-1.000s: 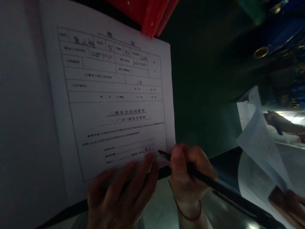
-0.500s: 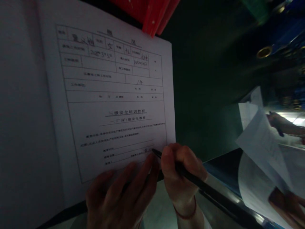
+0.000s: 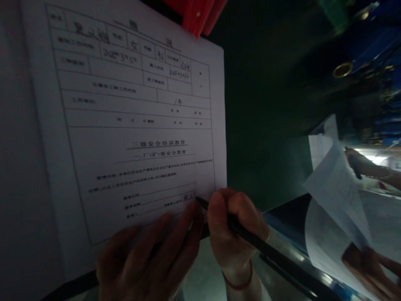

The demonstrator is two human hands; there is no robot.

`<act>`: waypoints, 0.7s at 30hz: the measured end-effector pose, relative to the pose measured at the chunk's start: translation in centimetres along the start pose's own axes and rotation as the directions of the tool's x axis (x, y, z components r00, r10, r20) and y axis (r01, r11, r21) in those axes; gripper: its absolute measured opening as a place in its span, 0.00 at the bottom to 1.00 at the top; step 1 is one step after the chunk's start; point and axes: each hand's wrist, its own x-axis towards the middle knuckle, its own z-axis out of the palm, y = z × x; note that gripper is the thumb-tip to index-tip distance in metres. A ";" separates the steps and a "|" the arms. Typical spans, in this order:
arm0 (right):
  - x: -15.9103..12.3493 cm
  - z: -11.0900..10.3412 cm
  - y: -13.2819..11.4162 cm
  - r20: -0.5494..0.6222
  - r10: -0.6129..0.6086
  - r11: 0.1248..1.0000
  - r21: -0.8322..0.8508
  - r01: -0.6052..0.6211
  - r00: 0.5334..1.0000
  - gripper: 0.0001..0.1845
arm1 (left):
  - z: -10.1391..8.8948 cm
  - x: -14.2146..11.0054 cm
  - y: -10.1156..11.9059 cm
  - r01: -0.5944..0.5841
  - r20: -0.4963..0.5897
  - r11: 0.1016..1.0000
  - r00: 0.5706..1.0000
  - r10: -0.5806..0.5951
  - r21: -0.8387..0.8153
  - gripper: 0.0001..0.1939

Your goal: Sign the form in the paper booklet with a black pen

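A white printed form (image 3: 138, 121) with a ruled table and handwriting lies open in front of me, in dim light. My left hand (image 3: 147, 259) rests flat on its lower edge, fingers spread and pointing up to the right. My right hand (image 3: 233, 230) grips a black pen (image 3: 266, 255). The pen's tip touches the paper beside a handwritten mark near the form's lower right corner. A red cord circles my right wrist.
A blank left page (image 3: 21, 167) adjoins the form. Red folders (image 3: 196, 14) stick out at the top. On the right, another person's hands (image 3: 366, 165) hold a pen and loose white sheets (image 3: 336, 188). A dark green surface (image 3: 269, 125) lies between.
My right hand and the pen have slid left, bringing the tip onto the handwritten mark. The view has shifted, so the form sits further left and higher in the frame.
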 end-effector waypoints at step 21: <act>0.5 0.2 -0.5 -0.047 -0.009 1.000 0.013 0.010 0.999 0.15 | -0.2 0.1 -0.5 -0.061 0.015 0.998 0.998 0.060 0.036 0.25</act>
